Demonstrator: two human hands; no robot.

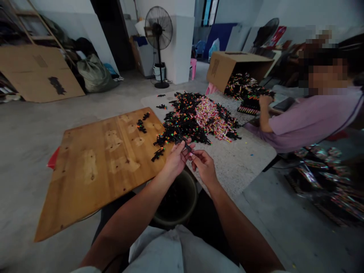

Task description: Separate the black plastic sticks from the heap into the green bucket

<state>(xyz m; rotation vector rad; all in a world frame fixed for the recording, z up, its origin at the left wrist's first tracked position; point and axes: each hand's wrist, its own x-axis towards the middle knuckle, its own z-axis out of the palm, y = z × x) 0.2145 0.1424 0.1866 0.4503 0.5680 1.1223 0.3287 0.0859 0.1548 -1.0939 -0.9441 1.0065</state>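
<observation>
My left hand (176, 158) is closed on a small black toy gun (185, 145) above the near edge of the tables. Beside it, my right hand (203, 165) pinches a small pink and white piece (191, 154) against the gun's lower end. Just beyond my hands lies a heap of black toy guns (182, 117) with orange and green bits. A pile of pink, white and yellow pieces (210, 115) rests on the heap's right part. A few loose black guns (157, 154) lie on the wooden board to the left.
The wooden board (105, 151) meets a speckled table (244, 159). Below my hands stands a dark bucket (178, 201). At the right a person (309, 117) sits by an open carton (220, 72) of black items. Wrapped packs (321, 174) lie on the right floor; a fan (158, 30) stands behind.
</observation>
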